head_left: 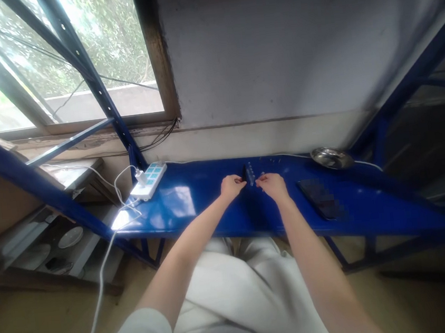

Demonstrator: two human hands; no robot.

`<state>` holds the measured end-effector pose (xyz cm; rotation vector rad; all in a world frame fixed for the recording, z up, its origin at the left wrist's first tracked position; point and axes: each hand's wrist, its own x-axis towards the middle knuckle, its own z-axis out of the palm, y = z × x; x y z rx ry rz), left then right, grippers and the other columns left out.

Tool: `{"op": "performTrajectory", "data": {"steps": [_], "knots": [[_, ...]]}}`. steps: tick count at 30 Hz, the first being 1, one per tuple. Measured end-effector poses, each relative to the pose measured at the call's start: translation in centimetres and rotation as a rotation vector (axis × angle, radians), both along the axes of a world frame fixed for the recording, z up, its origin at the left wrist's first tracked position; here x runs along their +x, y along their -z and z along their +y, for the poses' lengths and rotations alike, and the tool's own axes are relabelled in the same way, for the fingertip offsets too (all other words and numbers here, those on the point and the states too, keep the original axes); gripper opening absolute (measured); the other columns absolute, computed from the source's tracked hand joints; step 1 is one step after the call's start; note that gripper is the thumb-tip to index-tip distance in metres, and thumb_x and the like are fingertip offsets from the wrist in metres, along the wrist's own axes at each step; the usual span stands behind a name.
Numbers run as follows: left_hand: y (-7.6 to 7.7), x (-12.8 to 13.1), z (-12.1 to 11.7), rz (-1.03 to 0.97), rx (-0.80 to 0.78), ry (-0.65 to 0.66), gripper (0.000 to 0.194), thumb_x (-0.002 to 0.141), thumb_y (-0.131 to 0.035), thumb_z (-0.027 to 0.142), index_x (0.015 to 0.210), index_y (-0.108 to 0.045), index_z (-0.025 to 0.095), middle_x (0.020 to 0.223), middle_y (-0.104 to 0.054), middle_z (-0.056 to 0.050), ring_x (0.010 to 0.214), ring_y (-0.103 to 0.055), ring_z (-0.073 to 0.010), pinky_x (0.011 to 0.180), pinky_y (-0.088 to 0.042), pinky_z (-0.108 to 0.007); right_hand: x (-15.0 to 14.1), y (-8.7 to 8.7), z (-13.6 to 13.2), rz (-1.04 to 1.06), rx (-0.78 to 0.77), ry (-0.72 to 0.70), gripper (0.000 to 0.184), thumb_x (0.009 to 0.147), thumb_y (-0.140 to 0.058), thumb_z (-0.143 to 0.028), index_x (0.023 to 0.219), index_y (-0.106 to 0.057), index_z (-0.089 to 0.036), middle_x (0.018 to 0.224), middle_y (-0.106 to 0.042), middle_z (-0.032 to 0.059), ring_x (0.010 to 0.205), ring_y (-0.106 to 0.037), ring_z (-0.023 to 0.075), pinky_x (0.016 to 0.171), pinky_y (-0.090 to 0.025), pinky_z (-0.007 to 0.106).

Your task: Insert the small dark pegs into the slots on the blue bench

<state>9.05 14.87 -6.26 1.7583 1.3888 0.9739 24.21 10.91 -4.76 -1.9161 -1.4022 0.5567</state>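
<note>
My left hand (232,185) is closed on the edge of a small black and clear-bluish plastic piece (250,174) with a row of little bumps, held up over the blue table (207,210). Just to the right of that piece, my right hand (272,184) has its thumb and fingers pinched together. Whatever sits between those fingertips is too small to make out. The two hands are close together, with the plastic piece between them.
At the left end of the table lies a white power strip (150,182) with a plug and cable. A shiny metal bowl (331,158) stands at the back right, and a dark phone-like slab (321,199) lies nearer. Small bits (271,160) are scattered near the back edge.
</note>
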Motion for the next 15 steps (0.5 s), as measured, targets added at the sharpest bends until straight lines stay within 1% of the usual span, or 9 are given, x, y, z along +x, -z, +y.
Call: {"op": "performTrajectory", "data": {"steps": [3,7,10,15], "knots": [[1.4,0.6,-0.1,0.012,-0.033,-0.023,0.016,0.064,-0.07,0.026,0.075,-0.067,0.015,0.074,-0.066,-0.006,0.064,-0.058,-0.0151,0.065,-0.045,-0.029,-0.2,1.8,0.1,-0.073,-0.042,0.01,0.019,0.071,-0.056,-0.03,0.08,-0.068,-0.017,0.075,-0.07,0.0067,0.07,-0.064,0.0188,0.058,-0.044,0.025],[2.5,1.1,0.2,0.057,-0.04,-0.04,0.012,0.067,-0.068,0.027,0.074,-0.067,0.017,0.074,-0.066,-0.005,0.066,-0.059,-0.0158,0.068,-0.045,-0.03,-0.5,3.7,0.6,-0.126,-0.034,0.036,0.021,0.073,-0.056,-0.032,0.082,-0.069,-0.018,0.085,-0.07,0.0081,0.078,-0.064,0.0211,0.059,-0.043,0.026],[3.1,1.5,0.5,0.154,-0.013,-0.034,0.011,0.071,-0.065,0.028,0.072,-0.066,0.017,0.074,-0.066,-0.005,0.071,-0.059,-0.0169,0.077,-0.043,-0.033,-0.6,4.3,1.0,-0.152,-0.034,0.04,0.024,0.074,-0.055,-0.034,0.085,-0.068,-0.018,0.089,-0.069,0.0082,0.081,-0.064,0.0218,0.06,-0.043,0.026],[3.9,1.9,0.6,0.27,0.023,-0.051,0.014,0.074,-0.062,0.03,0.078,-0.066,0.017,0.086,-0.067,-0.006,0.084,-0.058,-0.0206,0.09,-0.034,-0.042,-0.7,5.0,1.7,-0.215,-0.054,0.016,0.022,0.075,-0.054,-0.032,0.088,-0.068,-0.02,0.09,-0.069,0.0082,0.083,-0.063,0.0205,0.065,-0.044,0.026]]}}
